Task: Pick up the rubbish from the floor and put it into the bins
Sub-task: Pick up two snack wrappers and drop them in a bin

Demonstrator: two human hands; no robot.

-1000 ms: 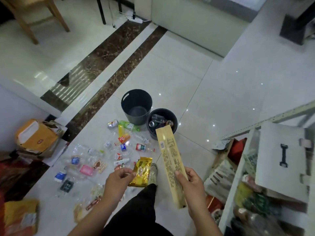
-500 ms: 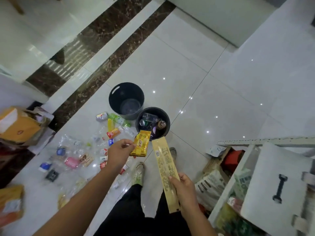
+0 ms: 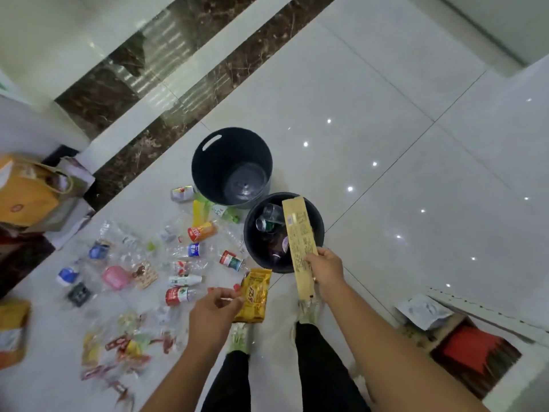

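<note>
My right hand [image 3: 325, 273] grips a long tan paper packet [image 3: 298, 239] whose upper end reaches over the near dark bin [image 3: 319, 224], which holds bottles and cans. My left hand [image 3: 212, 315] pinches a gold foil snack wrapper [image 3: 254, 295] just in front of that bin. A second dark bin [image 3: 208, 162] stands behind it and looks empty. Several plastic bottles, cups and wrappers [image 3: 190, 251] lie scattered on the white floor to the left of the bins.
Paper bags [image 3: 26, 191] lie by the wall at the left. An orange packet [image 3: 12, 331] lies at the left edge. A shelf frame with a red box [image 3: 472, 349] stands at the lower right. My feet [image 3: 307, 310] are just short of the near bin.
The view has tilted down and closer to the bins. My right hand has carried the tan packet forward over the near bin. My left hand still holds the gold wrapper, now lower.
</note>
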